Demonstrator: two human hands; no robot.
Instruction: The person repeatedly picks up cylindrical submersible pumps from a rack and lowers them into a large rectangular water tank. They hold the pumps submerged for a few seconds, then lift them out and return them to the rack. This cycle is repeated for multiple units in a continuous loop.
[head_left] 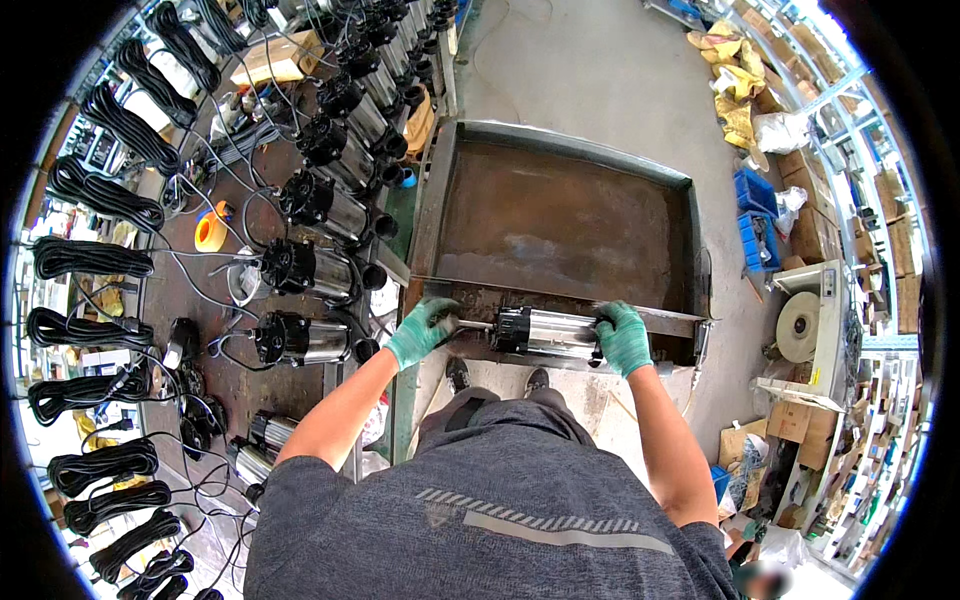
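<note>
A submersible pump (560, 334) with a shiny metal barrel and a black ribbed end lies sideways at the near side of a rectangular metal tank (570, 132). My right hand (624, 338), in a green glove with dark fingertips, is closed around the pump's right end. At the other end, a thin grey cable (474, 324) runs from the black part to my left hand (422, 332). That hand, gloved alike, has its fingers curled around the cable. The fingers partly hide where the cable passes through.
Several similar pumps (318, 270) stand in a row on the dark workbench (215, 350) to my left, with coiled black cables (95, 258) beyond. An orange tape roll (211, 230) sits among them. Blue bins (757, 240), cartons and shelving line the right. Part of another person shows at lower right.
</note>
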